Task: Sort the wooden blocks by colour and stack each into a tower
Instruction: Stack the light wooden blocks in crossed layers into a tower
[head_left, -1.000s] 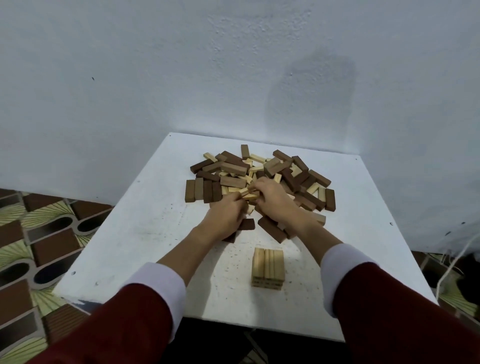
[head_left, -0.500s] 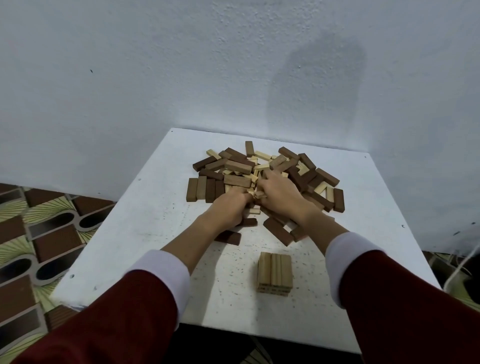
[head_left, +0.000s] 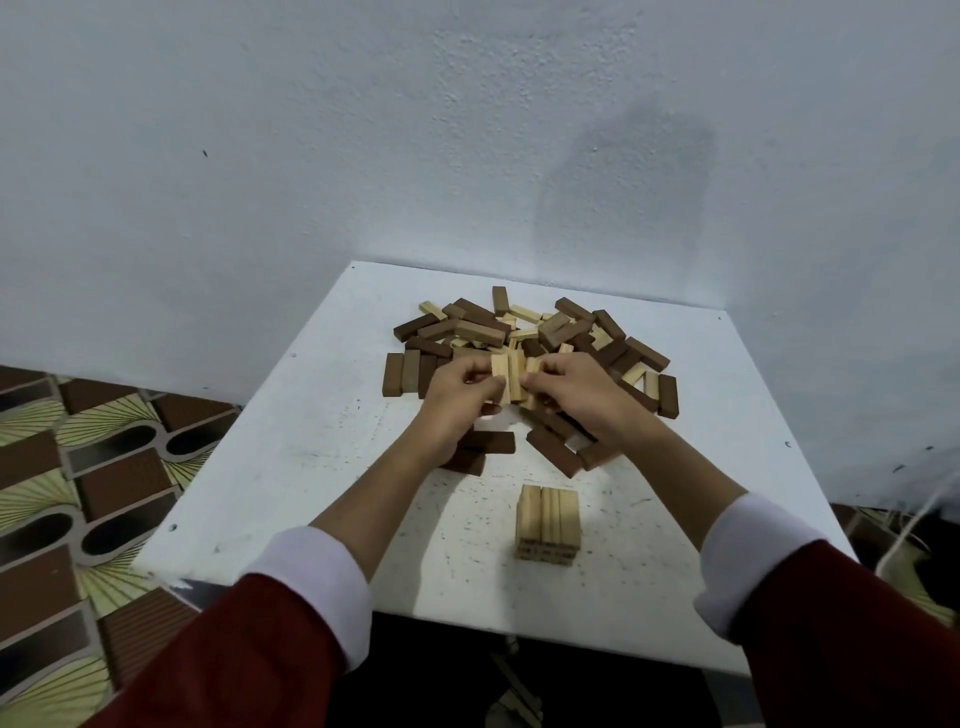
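- My left hand (head_left: 460, 397) and right hand (head_left: 582, 387) are bare; I see no gloves, rings or watch on them.
- My forearms are bare from the wrists to the cuffs.
- I have a dark red left sleeve (head_left: 234, 660), smooth cloth, wide at the near edge.
- It ends in a white left cuff (head_left: 311, 582), a broad folded band.
- My dark red right sleeve (head_left: 857, 639) matches it.
- My white right cuff (head_left: 753, 545) is a broad band too.
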